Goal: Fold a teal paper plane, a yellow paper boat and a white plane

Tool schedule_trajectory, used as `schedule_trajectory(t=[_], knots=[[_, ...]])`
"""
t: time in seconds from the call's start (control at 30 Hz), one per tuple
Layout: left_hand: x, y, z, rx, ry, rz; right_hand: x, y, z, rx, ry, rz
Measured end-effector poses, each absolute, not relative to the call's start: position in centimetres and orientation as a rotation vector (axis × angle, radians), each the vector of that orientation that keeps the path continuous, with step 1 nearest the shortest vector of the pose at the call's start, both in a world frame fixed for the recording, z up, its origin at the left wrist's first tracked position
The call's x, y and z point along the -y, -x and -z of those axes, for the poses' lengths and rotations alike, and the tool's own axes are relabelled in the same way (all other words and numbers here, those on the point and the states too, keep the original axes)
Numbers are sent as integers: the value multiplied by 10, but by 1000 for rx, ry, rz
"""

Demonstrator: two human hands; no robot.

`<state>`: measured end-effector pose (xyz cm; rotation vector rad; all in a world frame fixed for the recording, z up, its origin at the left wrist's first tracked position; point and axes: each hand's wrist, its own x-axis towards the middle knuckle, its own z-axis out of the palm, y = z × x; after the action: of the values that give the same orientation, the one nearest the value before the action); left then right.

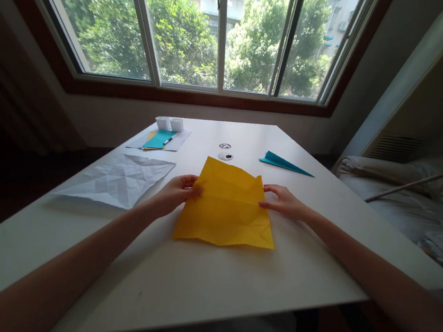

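A creased yellow sheet of paper [226,209] is held over the middle of the white table, its surface slightly wavy and its upper right corner bent up. My left hand [176,193] pinches its left edge, thumb on the front and fingers curled behind. At the right edge, my right hand [283,201] grips the sheet between thumb and fingers. A crumpled white sheet of paper [119,180] with many fold lines lies left of my left hand. Beyond my right hand rests a blue folded paper plane [285,164], its narrow tip pointing right.
At the table's [192,285] far left, two white paper boxes [169,123] stand by a stack of coloured paper [159,140] with a pen [169,139] on it. Two small round pieces [225,156] lie behind the yellow sheet. A window [220,32] is ahead; a padded seat [388,177] stands right.
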<state>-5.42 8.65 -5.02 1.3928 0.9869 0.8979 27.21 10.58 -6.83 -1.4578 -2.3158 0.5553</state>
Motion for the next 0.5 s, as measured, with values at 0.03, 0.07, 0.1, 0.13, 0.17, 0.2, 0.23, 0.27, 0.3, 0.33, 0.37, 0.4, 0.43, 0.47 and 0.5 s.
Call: schedule_trajectory(t=[0.03, 0.07, 0.1, 0.13, 0.17, 0.2, 0.23, 0.27, 0.3, 0.33, 0.37, 0.4, 0.43, 0.47, 0.5], knots=[[-86, 54, 50, -996, -1384, -917, -105, -271, 66, 2270, 1403, -656], [-86, 54, 51, -998, -1372, -932, -105, -271, 64, 2217, 1361, -748], [-86, 55, 51, -989, -1360, -939, -104, -270, 62, 2164, 1331, -828], [-85, 55, 51, -972, -1350, -941, -103, -270, 61, 2116, 1310, -897], [-85, 55, 51, -957, -1343, -941, -102, -269, 61, 2071, 1296, -956], [-85, 56, 52, -952, -1342, -940, -101, -269, 61, 2031, 1288, -1003], [-85, 57, 52, -954, -1346, -936, -101, -269, 61, 1996, 1285, -1039], [-86, 58, 51, -963, -1357, -925, -101, -269, 61, 1966, 1283, -1057], [-86, 59, 51, -978, -1370, -905, -101, -268, 61, 1945, 1281, -1058], [-86, 60, 51, -992, -1384, -873, -101, -268, 62, 1929, 1281, -1042], [-86, 61, 50, -1002, -1398, -832, -102, -268, 62, 1923, 1279, -1017], [-86, 62, 49, -1009, -1410, -791, -102, -268, 62, 1926, 1275, -991], [-86, 62, 48, -1017, -1420, -752, -103, -269, 63, 1936, 1267, -969], [-86, 63, 48, -1030, -1430, -724, -104, -269, 63, 1947, 1256, -956], [-87, 63, 47, -1047, -1442, -708, -105, -270, 64, 1955, 1245, -951]])
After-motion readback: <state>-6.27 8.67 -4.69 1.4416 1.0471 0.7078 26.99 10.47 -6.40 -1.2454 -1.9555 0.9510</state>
